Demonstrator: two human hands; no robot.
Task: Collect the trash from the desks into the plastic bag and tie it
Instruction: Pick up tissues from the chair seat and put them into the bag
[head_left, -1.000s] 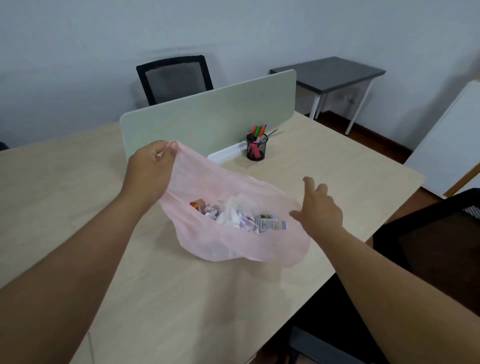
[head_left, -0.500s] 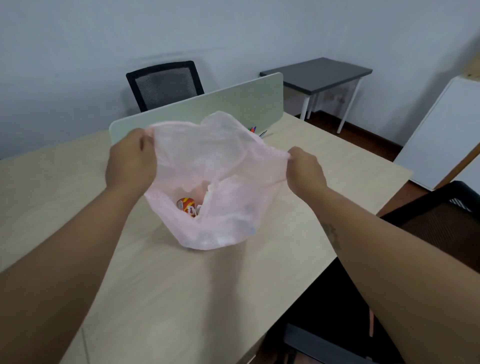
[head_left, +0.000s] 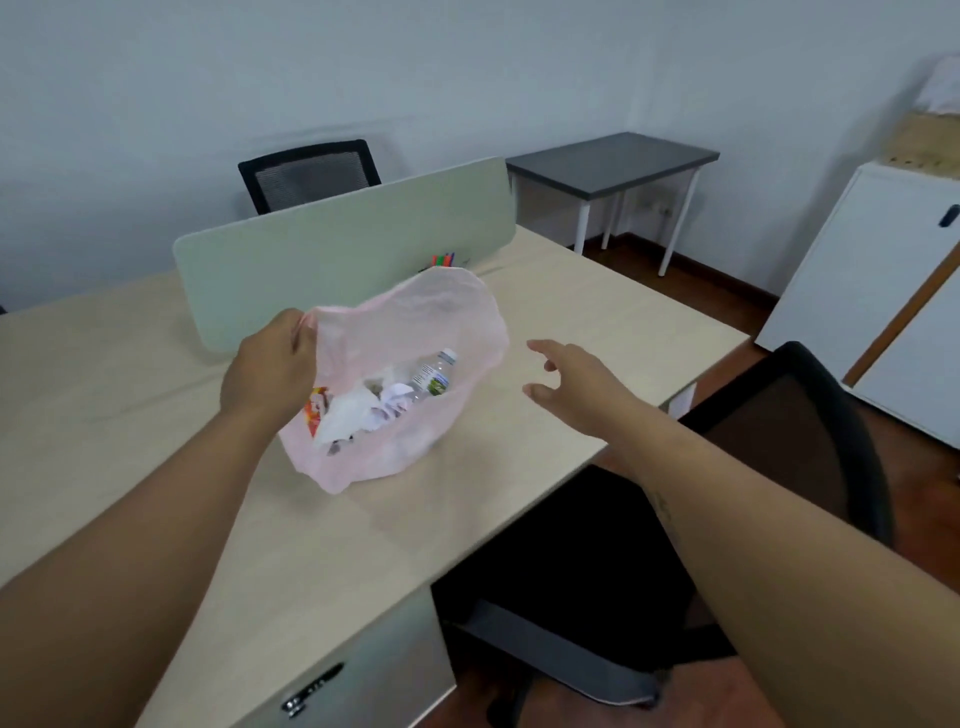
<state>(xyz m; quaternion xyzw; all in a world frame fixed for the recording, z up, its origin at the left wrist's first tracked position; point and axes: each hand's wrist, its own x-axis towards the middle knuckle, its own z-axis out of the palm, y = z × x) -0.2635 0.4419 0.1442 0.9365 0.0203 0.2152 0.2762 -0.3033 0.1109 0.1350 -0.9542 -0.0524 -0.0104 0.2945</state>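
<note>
A thin pink plastic bag (head_left: 447, 312) lies on the light wooden desk (head_left: 597, 332), its mouth gaping toward me. Inside it I see crumpled white paper (head_left: 358, 410), a small clear plastic bottle (head_left: 434, 376) and a red-orange wrapper (head_left: 316, 410). My left hand (head_left: 270, 364) pinches the bag's left rim and holds it up. My right hand (head_left: 571, 382) hovers to the right of the bag with its fingers spread, touching nothing.
A pale green divider panel (head_left: 337, 249) stands behind the bag, with coloured pens (head_left: 442, 259) poking up above the bag. A black office chair (head_left: 753, 467) sits at the desk's right front edge. Further back stand another black chair (head_left: 311, 174), a dark side table (head_left: 613, 161) and a white cabinet (head_left: 862, 291).
My right hand has let go of the bag's right rim and drawn away to the right. The bag has sagged open, showing the bottle and paper. The left hand keeps its hold.
</note>
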